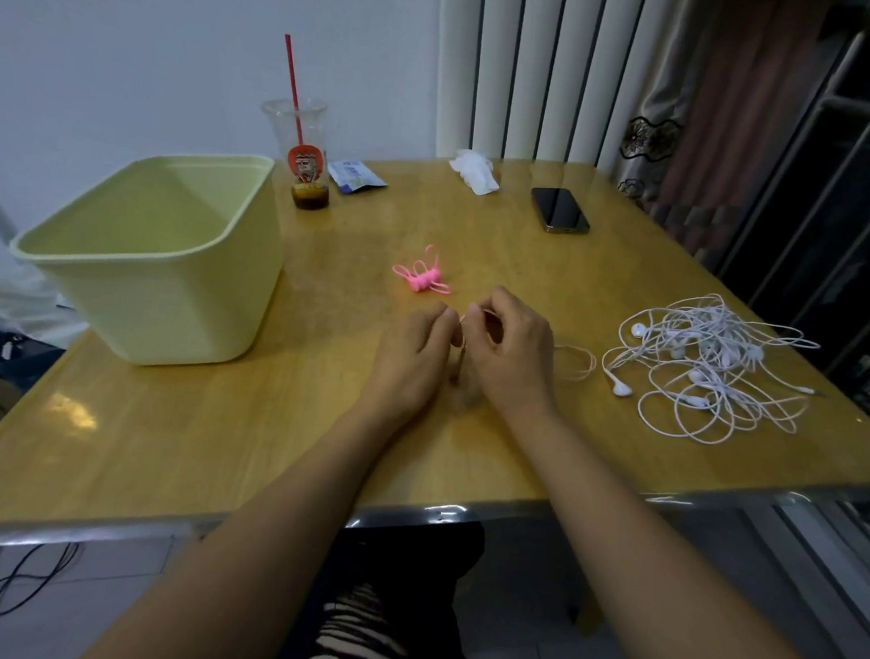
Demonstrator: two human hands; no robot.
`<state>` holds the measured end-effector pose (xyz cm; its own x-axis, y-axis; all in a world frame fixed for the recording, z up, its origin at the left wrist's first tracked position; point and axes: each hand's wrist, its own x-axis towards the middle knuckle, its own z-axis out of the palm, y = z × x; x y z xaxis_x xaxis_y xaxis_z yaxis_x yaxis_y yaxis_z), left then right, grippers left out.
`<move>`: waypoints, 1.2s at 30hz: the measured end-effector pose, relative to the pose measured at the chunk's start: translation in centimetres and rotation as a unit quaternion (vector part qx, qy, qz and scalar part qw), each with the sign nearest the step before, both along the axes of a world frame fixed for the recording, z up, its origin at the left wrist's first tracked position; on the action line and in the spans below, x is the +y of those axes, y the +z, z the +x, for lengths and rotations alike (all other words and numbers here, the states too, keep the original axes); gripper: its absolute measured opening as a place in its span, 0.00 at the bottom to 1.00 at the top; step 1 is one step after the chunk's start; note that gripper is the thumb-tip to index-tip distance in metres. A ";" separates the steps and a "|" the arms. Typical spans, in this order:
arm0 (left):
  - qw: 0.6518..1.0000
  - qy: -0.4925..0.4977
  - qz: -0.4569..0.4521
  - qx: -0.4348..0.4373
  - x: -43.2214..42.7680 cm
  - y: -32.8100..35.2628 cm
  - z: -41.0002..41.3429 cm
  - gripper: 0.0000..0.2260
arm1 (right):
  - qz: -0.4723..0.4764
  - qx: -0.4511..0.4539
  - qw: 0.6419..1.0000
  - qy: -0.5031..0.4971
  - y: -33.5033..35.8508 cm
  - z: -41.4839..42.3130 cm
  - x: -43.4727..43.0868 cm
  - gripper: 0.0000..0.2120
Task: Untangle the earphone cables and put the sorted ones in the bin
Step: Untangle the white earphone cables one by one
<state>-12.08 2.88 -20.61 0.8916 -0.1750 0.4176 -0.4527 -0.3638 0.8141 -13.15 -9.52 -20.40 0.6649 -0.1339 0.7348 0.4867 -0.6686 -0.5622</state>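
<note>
Two hands meet at the middle of the wooden table (261,435), fingertips nearly touching. The left hand (410,356) and the right hand (511,352) each pinch a thin pale cable (577,362) between thumb and forefinger; its short stretch between them stands roughly upright, and the rest trails out from under the right hand in a loose loop lying on the table. The other fingers of both hands are curled in.

Just beyond the hands lies a pink earphone cable (422,277) wound into a small tight bundle with loops sticking out. To the right, near the table's edge, a tangled heap of white earphones (709,358) spreads out, several earbuds showing among the loops. A pale green plastic bin (160,258) stands on the left side of the table; nothing shows in the part of its inside that is visible.

Further back stand a clear plastic cup (301,155) with a red straw (294,88) and a little dark drink, a blue packet (353,175), a crumpled white tissue (474,171) and a dark smartphone (559,210) lying flat.
</note>
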 end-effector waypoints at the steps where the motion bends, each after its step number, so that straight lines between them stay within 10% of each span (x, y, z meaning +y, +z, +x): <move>1: 0.996 -0.037 -0.067 0.052 -0.1 0.3 -0.3 0.17 | 0.000 0.007 1.000 0.012 -0.1 0.0 -0.1 0.10; 6: 0.816 -0.159 -0.479 0.282 1.4 1.3 -0.1 0.20 | -0.041 0.054 0.997 0.046 -0.6 0.6 0.0 0.08; 10: 0.685 -0.167 -0.661 0.257 1.5 1.8 0.4 0.14 | -0.148 0.105 0.982 0.060 -1.3 1.4 0.3 0.10; 13: 0.753 -0.117 -0.615 0.203 0.5 2.3 0.9 0.17 | -0.175 0.134 0.973 0.066 -1.3 1.4 0.4 0.15; 16: 0.929 0.049 -0.353 0.102 0.0 2.2 0.8 0.14 | -0.105 0.134 0.983 0.071 -0.9 1.1 -0.3 0.15; 18: 0.981 0.102 -0.162 0.025 0.5 1.6 0.5 0.14 | -0.032 0.131 0.988 0.079 -0.4 0.6 -0.4 0.13; 24: 0.964 0.091 0.208 -0.136 1.4 -1.0 0.8 0.10 | -0.078 0.185 0.977 0.066 0.7 -0.4 -0.7 0.09; 32: 0.976 0.096 0.164 -0.107 2.0 0.3 -0.2 0.08 | -0.076 0.148 0.977 -0.132 4.6 1.3 -4.2 0.10; 36: 0.983 0.066 0.156 -0.065 2.1 -0.1 -0.1 0.10 | -0.195 0.298 0.918 -0.175 4.2 2.3 -4.3 0.17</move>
<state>-12.23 4.99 -20.69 0.8577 -0.1986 0.4743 -0.4775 -0.6498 0.5914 -10.86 -13.79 -16.17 0.9311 -0.2190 0.2916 -0.1118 -0.9326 -0.3433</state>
